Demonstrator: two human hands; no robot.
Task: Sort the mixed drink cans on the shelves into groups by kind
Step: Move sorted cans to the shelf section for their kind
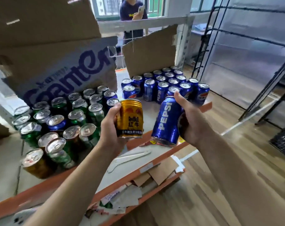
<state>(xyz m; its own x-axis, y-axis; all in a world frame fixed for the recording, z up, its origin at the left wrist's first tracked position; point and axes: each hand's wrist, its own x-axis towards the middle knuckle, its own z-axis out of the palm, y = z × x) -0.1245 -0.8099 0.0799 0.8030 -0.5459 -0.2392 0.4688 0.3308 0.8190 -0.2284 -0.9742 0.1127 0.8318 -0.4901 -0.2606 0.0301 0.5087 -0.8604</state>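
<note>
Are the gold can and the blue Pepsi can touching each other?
Apart. The head view shows bare shelf between the gold can and the Pepsi can.

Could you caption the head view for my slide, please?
Left hand holds a Red Bull can; right hand holds a Pepsi can.

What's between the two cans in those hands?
Nothing. In the head view, the gold can in the left hand and the Pepsi can in the right hand are apart; only bare shelf shows through the gap.
</note>
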